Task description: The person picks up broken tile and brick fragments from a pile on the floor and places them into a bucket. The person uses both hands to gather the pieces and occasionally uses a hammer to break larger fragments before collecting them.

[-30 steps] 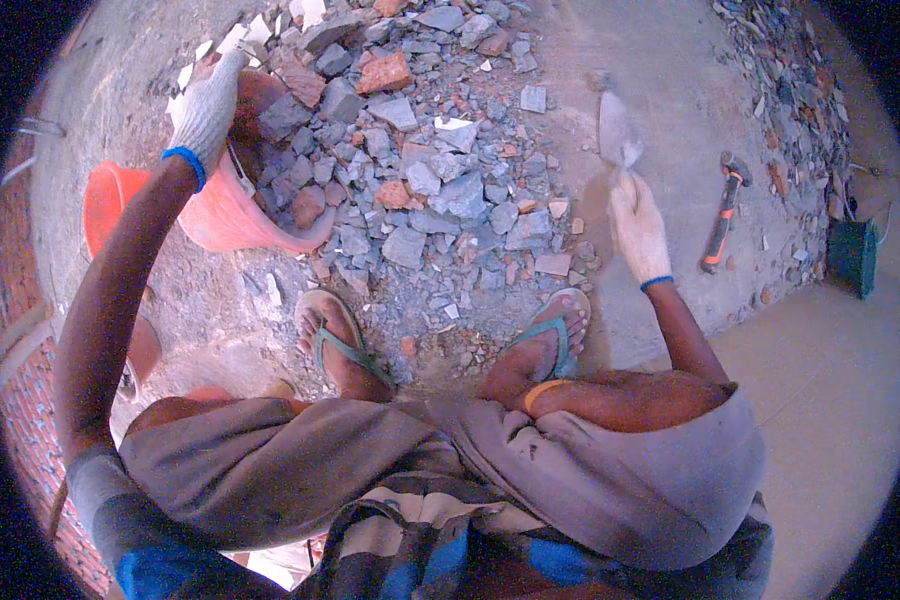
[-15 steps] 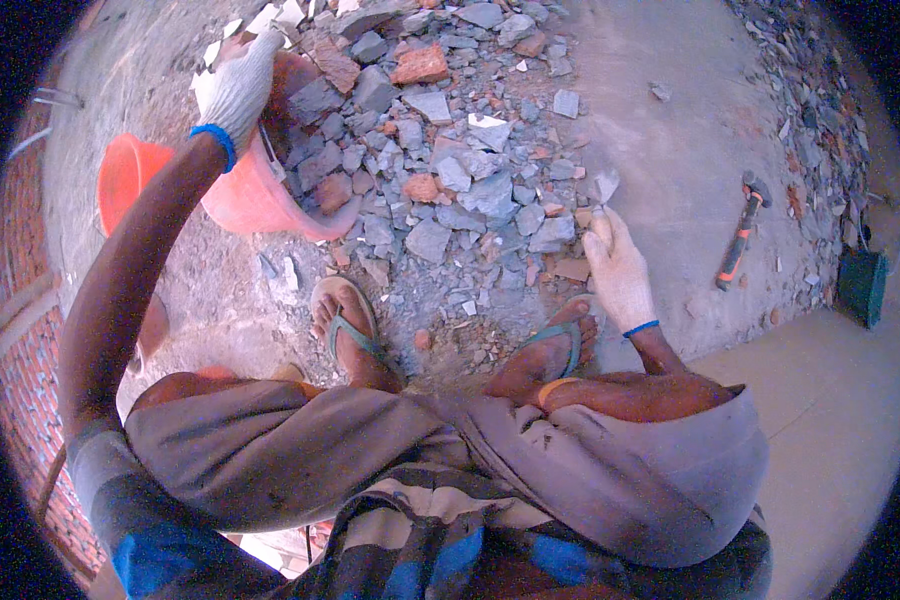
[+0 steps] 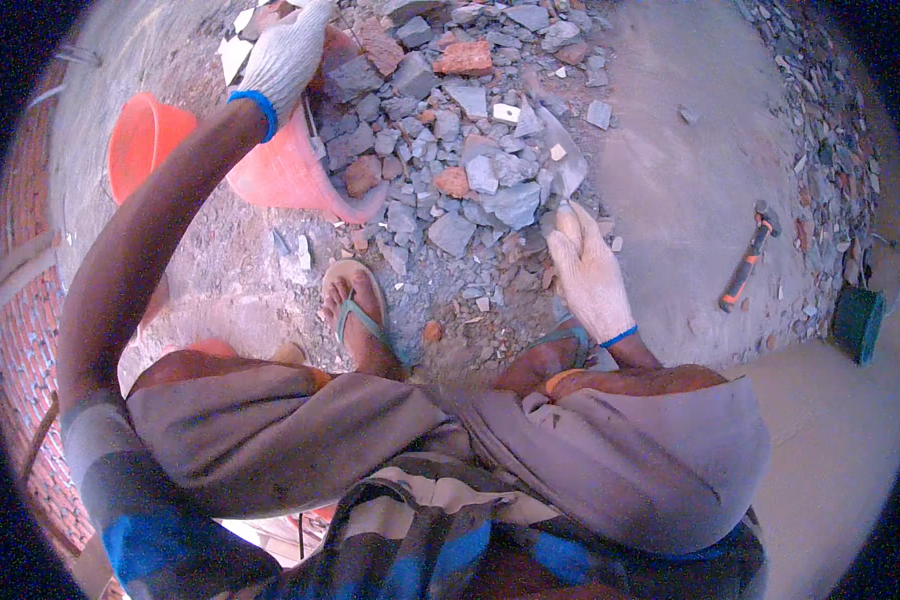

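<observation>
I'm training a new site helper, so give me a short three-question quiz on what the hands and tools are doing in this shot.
1. True or false: the left hand grips the rim of the tilted orange bucket.
2. What does the right hand hold? A) hammer B) trowel C) brick
3. Which tool lies unheld on the ground to the person's right?

Key
1. True.
2. B, the trowel, its blade on the rubble pile.
3. The hammer.
</observation>
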Action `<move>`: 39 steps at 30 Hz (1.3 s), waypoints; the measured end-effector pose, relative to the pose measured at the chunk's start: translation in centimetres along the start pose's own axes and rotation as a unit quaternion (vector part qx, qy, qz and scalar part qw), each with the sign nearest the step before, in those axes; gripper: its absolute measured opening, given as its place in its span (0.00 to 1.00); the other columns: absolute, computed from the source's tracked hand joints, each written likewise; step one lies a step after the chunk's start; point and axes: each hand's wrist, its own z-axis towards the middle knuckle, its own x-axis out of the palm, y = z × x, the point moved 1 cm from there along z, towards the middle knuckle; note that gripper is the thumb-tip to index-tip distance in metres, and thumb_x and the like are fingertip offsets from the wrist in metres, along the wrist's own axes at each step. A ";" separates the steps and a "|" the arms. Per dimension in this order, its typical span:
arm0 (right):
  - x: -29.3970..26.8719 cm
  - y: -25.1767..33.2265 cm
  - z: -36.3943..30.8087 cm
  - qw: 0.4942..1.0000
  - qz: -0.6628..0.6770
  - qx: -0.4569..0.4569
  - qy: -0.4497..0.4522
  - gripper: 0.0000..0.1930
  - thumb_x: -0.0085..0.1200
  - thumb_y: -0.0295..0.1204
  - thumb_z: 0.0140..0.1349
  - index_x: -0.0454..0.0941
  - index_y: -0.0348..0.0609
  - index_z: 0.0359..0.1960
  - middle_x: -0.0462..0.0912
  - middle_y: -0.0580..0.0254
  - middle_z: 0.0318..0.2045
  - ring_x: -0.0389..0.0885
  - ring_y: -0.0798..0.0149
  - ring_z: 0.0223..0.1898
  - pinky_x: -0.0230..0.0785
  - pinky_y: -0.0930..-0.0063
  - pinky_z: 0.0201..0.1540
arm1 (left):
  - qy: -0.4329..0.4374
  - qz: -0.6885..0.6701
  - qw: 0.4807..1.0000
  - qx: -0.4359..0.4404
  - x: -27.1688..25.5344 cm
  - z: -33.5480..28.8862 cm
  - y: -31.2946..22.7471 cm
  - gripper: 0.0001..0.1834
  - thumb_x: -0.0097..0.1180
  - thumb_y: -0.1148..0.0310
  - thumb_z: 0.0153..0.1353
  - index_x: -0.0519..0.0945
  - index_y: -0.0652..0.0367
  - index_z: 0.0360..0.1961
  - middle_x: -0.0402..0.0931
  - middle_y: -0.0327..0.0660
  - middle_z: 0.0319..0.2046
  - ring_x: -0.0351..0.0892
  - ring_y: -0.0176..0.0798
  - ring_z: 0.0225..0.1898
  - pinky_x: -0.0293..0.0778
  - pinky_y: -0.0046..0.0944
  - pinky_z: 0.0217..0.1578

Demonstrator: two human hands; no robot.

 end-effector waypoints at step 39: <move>6.6 8.2 6.3 0.964 -0.075 -0.255 -0.012 0.22 0.52 0.44 0.71 0.74 0.49 0.62 0.88 0.42 0.43 0.87 0.36 0.41 0.79 0.38 0.45 | 0.068 0.047 0.992 -0.094 0.2 3.5 0.4 0.19 0.47 0.60 0.71 0.85 0.64 0.41 0.83 0.42 0.33 0.80 0.37 0.36 0.75 0.43 0.39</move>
